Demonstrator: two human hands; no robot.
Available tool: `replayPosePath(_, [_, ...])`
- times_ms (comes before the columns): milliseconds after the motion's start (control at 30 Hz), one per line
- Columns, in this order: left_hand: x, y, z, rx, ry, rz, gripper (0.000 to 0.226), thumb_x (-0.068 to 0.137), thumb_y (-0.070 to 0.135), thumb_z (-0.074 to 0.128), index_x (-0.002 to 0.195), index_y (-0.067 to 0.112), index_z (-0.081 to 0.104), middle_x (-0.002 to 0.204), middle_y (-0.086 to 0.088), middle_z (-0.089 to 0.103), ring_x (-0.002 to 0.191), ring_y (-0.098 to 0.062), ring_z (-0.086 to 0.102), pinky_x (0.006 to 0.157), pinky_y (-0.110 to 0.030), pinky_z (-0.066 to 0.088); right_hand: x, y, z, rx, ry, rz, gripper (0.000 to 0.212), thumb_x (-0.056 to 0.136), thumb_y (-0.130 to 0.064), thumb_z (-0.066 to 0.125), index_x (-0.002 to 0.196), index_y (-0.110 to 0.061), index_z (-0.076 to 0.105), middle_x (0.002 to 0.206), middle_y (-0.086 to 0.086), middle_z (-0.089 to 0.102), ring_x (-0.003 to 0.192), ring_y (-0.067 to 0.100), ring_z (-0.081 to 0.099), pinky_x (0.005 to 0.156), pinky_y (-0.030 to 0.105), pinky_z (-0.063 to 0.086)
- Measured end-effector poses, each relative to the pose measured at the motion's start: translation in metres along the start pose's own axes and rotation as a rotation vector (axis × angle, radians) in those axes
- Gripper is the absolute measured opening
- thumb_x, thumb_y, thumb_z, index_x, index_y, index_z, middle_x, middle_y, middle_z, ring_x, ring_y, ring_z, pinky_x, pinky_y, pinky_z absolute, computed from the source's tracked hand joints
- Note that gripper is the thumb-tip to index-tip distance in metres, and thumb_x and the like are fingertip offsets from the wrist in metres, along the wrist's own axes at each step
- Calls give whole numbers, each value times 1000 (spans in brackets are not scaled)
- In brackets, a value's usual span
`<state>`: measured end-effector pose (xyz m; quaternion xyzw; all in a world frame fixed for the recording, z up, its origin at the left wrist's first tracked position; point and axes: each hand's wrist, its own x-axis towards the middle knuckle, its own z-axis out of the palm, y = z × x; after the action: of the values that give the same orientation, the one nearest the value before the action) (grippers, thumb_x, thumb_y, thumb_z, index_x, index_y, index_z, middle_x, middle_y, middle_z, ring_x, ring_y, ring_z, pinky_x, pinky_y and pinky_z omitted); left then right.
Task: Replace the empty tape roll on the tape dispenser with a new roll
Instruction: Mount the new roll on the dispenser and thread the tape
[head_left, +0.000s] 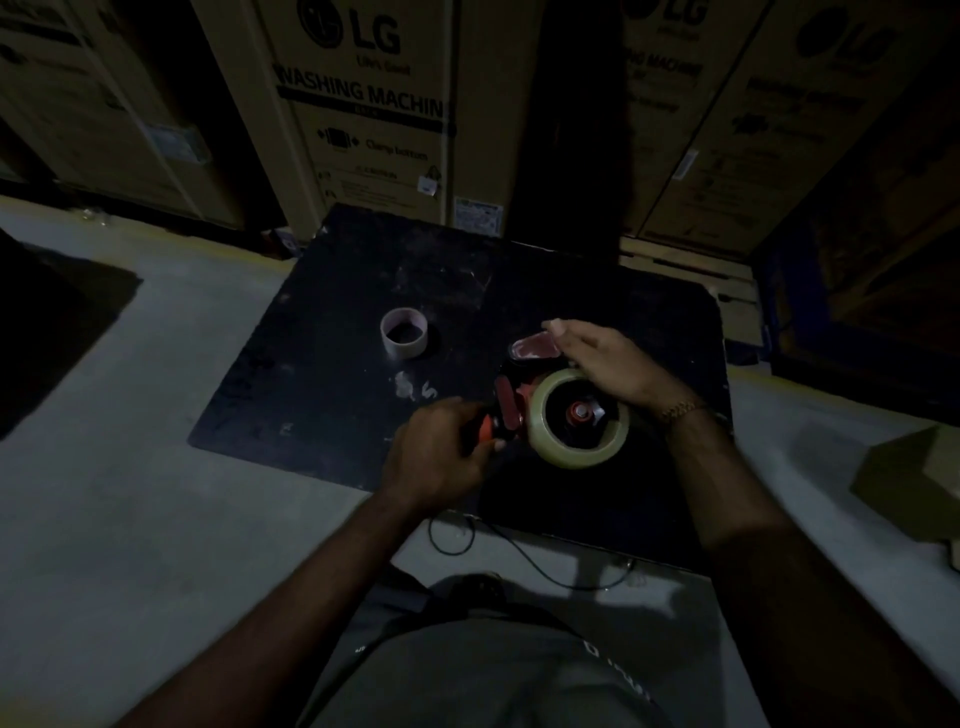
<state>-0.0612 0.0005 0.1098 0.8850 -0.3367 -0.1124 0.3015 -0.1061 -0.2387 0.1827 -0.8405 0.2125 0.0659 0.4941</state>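
While left hand (441, 452) fingers curl closed around orange handle of tape dispenser (511, 410), right hand (610, 364) lies over far edge of new tape roll (576, 421), fingers extended and loosely spread, nothing clamped. New roll seated on dispenser hub, centre frame, right of handle. Red front flap of dispenser visible beneath right fingertips. Empty core (404, 332) stands upright, upper left of dispenser, well apart. All on dark board (311, 364). Large printed cartons (363, 104) across top of frame.

Tall cardboard boxes (363, 114) printed "LG washing machine" stood behind a dark board (332, 322) on the grey floor (130, 519). A thin black cable (519, 556) lay near the board's front edge.
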Motion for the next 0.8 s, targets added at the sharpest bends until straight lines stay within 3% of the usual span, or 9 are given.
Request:
replayPosePath(133, [4, -6, -8, 48, -17, 31, 27, 87, 53, 71, 105, 33, 71, 95, 8, 67, 91, -22, 69, 70, -34, 53, 15, 13, -2, -30, -74, 20, 38, 102, -44, 62, 134, -26, 69, 128, -5, 73, 117, 9, 68, 107, 30, 52])
replayPosePath(300, [10, -5, -17, 49, -87, 39, 26, 88, 53, 72, 100, 32, 67, 94, 9, 65, 90, -18, 66, 69, -33, 50, 17, 30, 4, 223, -95, 43, 34, 103, -38, 63, 126, -17, 76, 124, 0, 79, 119, 18, 73, 101, 30, 57])
replayPosePath(367, [15, -3, -19, -43, -212, 5, 35, 85, 60, 70, 101, 28, 69, 92, 8, 67, 87, -18, 68, 73, -39, 57, 16, 32, 5, 295, -35, 74, 32, 102, -36, 66, 121, -13, 76, 118, 8, 80, 112, 25, 75, 96, 36, 60])
replayPosePath(433, [23, 0, -23, -234, -351, -91, 57, 80, 77, 60, 105, 27, 68, 93, 8, 71, 86, -13, 69, 78, -42, 60, 12, 35, 5, 358, 2, 103, 30, 101, -33, 68, 118, -10, 76, 114, 14, 80, 105, 29, 76, 92, 41, 61])
replayPosePath(500, [32, 10, -26, -357, -390, -206, 78, 76, 97, 45, 112, 31, 69, 102, 10, 76, 94, -10, 73, 89, -43, 62, 7, 36, 8, 462, 18, 119, 29, 101, -27, 67, 118, -5, 76, 113, 17, 79, 103, 31, 76, 90, 41, 62])
replayPosePath(634, [58, 34, -23, -221, -339, -315, 104, 73, 104, 14, 98, 23, 74, 103, -5, 78, 97, -25, 73, 94, -45, 59, 2, 40, 21, 558, 100, 103, 28, 102, -24, 66, 117, -3, 76, 114, 17, 79, 108, 33, 76, 95, 45, 62])
replayPosePath(800, [70, 31, -9, -75, -286, -324, 92, 75, 99, 17, 76, 17, 61, 96, -14, 74, 91, -34, 71, 91, -52, 59, -2, 48, 23, 516, 190, 78, 26, 101, -30, 67, 115, -10, 77, 112, 8, 81, 108, 25, 77, 96, 42, 62])
